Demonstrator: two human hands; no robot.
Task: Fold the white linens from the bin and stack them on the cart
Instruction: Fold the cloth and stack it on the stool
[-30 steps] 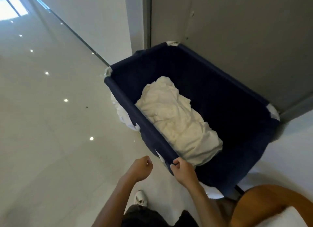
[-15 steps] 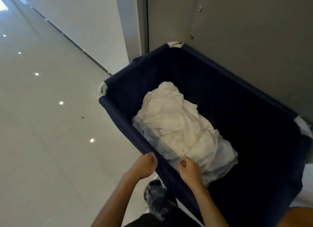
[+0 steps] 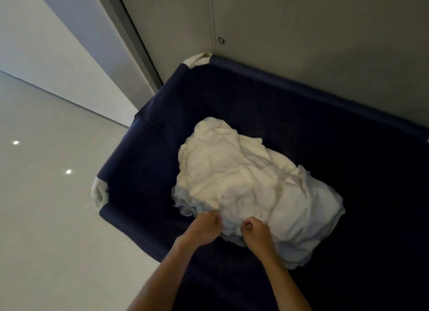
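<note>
Reaching into the navy bin [image 3: 148,162]
The left hand [image 3: 206,227] and right hand [image 3: 255,234], fingers curled, meet the white linens [image 3: 243,183] heaped just beyond them inside it; whether they hold cloth cannot be told.

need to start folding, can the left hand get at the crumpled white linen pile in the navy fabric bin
Probably yes. The left hand is past the near rim of the navy fabric bin, at the edge of the crumpled white linen pile, nothing between them. Whether it grips cloth is unclear.
</note>
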